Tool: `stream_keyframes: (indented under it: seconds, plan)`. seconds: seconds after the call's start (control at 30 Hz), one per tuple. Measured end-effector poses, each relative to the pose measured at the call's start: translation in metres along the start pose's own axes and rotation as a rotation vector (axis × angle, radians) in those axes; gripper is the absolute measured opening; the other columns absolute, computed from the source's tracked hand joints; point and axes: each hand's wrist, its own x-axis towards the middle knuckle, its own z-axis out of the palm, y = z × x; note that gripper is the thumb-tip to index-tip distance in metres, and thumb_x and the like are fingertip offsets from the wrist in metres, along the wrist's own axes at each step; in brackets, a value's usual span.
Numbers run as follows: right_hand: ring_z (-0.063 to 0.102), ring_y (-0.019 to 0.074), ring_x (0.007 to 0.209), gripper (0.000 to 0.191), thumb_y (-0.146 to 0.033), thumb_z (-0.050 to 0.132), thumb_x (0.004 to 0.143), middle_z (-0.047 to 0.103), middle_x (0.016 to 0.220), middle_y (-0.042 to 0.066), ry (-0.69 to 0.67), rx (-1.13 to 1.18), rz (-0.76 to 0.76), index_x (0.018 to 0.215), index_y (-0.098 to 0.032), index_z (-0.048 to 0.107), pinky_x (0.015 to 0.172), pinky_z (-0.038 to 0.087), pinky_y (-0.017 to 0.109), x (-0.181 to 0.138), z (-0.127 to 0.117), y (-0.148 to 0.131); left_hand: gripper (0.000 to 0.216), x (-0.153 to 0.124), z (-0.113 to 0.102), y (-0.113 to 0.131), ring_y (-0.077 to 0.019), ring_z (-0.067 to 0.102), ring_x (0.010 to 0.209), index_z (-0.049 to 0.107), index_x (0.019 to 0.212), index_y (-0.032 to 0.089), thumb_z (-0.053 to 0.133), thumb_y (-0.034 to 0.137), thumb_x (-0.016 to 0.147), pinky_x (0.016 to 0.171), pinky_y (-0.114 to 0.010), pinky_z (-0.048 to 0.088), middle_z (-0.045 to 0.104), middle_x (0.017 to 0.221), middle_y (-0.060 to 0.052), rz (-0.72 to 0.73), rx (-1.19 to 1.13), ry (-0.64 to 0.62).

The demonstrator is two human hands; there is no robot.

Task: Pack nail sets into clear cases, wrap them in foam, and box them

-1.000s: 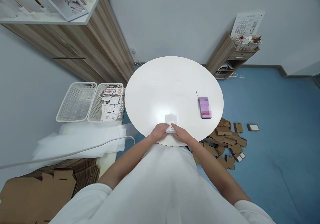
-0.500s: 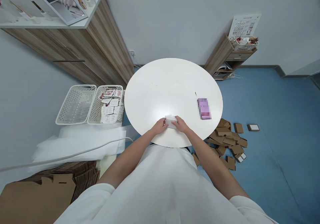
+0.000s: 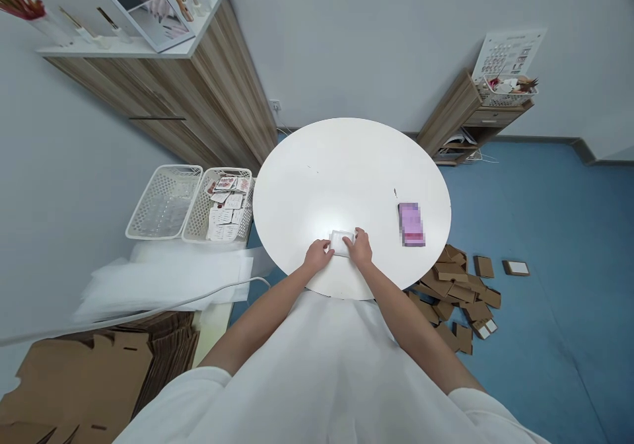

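A small, flat, whitish packet (image 3: 340, 243), which looks wrapped in translucent foam sheet, lies at the near side of the white oval table (image 3: 347, 166). My left hand (image 3: 317, 257) grips its left edge between thumb and fingers. On the other side, my right hand (image 3: 360, 248) has its thumb across the packet's top and its fingers curled by the right edge. What is inside the wrap cannot be made out. To the right on the tabletop lies a purple, pixelated rectangular thing (image 3: 411, 224).
Left of the table stand a white basket of printed cards (image 3: 228, 207) and another white basket (image 3: 166, 203). Nearer are white foam sheets (image 3: 168, 282), a pale cable and flat brown cardboard (image 3: 94, 378). Small brown boxes (image 3: 450, 292) are heaped on the floor at right.
The view has shifted slightly. The packet now looks flatter and squarer between my hands, and my right thumb has moved further onto its top while the fingers spread outward.
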Motion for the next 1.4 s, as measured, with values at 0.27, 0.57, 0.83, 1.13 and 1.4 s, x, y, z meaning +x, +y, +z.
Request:
stream_keyframes:
  seconds: [0.27,0.57,0.83,1.13,1.4]
  plan:
    - [0.054,0.0193,0.098,0.057,-0.045,0.044,0.077,0.046,0.121,0.013,-0.005,0.401,0.145,0.126,-0.017,0.036,0.084,0.044,0.031,-0.031,-0.01,0.024,0.05,-0.003,0.0,-0.001,-0.0159,0.057,0.085,0.046,0.119,0.015,0.055,0.036,0.075,0.078,-0.027,0.042,0.056,0.109,-0.01,-0.23,-0.23,0.065]
    - [0.062,0.017,0.084,0.041,-0.034,0.054,0.071,0.062,0.104,0.008,-0.13,0.454,0.123,0.109,-0.018,0.054,0.075,0.048,0.031,-0.022,-0.003,0.023,0.031,0.007,0.015,0.011,-0.0159,0.059,0.08,0.059,0.105,0.02,0.055,0.024,0.074,0.078,-0.029,0.045,0.064,0.09,-0.003,-0.22,-0.309,0.064]
    - [0.062,0.0151,0.075,0.034,-0.03,0.053,0.072,0.066,0.088,0.002,-0.255,0.285,0.02,0.105,-0.022,0.053,0.069,0.048,0.03,-0.004,-0.016,0.021,0.035,-0.001,0.021,0.014,-0.0132,0.059,0.074,0.056,0.104,0.016,0.061,0.025,0.071,0.076,-0.03,0.048,0.063,0.092,-0.006,-0.331,-0.409,0.243]
    - [0.061,0.0142,0.075,0.036,-0.025,0.05,0.074,0.064,0.091,0.002,-0.409,0.188,-0.145,0.11,-0.022,0.047,0.071,0.047,0.029,0.011,0.006,-0.019,0.042,-0.009,0.004,0.0,-0.0171,0.054,0.09,0.053,0.111,0.016,0.06,0.019,0.07,0.074,-0.03,0.049,0.054,0.102,-0.01,-0.348,-0.33,0.402]
    - [0.059,0.0145,0.077,0.041,-0.024,0.047,0.073,0.058,0.097,0.004,-0.387,0.188,-0.198,0.113,-0.02,0.044,0.07,0.047,0.029,0.015,0.058,-0.074,0.047,0.005,-0.046,-0.044,-0.0182,0.051,0.094,0.048,0.119,0.016,0.057,0.023,0.073,0.078,-0.029,0.047,0.046,0.105,-0.01,-0.385,-0.242,0.464]
